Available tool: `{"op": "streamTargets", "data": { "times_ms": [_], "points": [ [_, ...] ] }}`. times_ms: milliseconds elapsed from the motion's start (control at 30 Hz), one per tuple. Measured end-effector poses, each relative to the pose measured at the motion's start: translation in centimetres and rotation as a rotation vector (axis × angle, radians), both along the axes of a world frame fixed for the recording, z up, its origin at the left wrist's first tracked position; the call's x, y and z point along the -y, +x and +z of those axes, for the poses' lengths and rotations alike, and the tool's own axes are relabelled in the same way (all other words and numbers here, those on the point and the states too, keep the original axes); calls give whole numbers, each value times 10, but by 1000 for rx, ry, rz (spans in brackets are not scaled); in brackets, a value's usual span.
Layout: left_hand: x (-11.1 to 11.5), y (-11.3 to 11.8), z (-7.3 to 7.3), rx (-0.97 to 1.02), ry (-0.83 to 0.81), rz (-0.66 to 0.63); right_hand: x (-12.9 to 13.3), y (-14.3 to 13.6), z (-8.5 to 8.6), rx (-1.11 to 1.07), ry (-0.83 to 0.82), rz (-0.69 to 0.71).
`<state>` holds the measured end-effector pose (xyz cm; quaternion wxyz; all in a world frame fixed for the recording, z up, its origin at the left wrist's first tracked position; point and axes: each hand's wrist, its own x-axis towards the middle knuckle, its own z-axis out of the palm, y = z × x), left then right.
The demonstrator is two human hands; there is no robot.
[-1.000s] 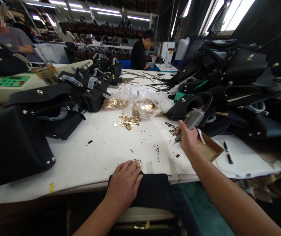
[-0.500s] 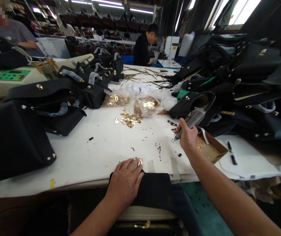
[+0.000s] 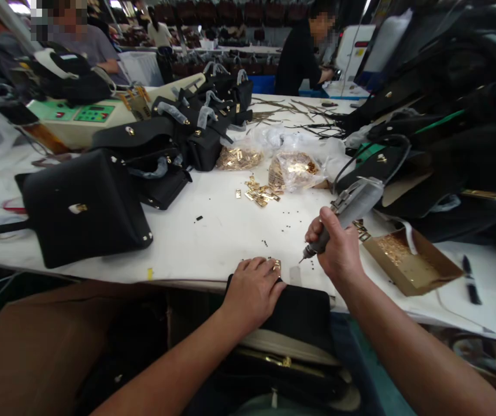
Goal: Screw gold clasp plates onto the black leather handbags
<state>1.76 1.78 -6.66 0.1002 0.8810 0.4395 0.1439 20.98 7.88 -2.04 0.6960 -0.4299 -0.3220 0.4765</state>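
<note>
My right hand is wrapped around a grey power screwdriver. Its thin bit points down and left, just above the white table and to the right of my left hand. My left hand curls over the front edge of a black handbag's flap, holding it against the table edge. A small gold clasp plate shows by the index fingertip. Under the flap, the bag's body hangs toward my lap with a gold zip in view.
Loose gold plates lie before two plastic bags of fittings. At right are a cardboard tray of small gold pieces and a black pen. Black handbags stand at left, more pile up at right. Co-workers are behind.
The screwdriver has moved left and nearer, toward my left hand, its bit now close to the clasp plate. My left hand keeps its hold on the flap. The view has turned left and down.
</note>
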Motion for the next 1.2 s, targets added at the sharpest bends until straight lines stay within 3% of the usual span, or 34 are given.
{"op": "streamTargets", "data": {
  "times_ms": [133,267,933,1200],
  "points": [
    [1,0,2,-11,-15,3,11,-30,-5,0,-80,99],
    [1,-1,1,-24,-22,9,15,-40,-12,14,-105,109],
    [0,-2,2,-26,-17,0,21,-48,-12,-18,-112,128],
    [1,-2,4,-23,-40,-4,10,-40,-11,89,-62,65]
  ]
}}
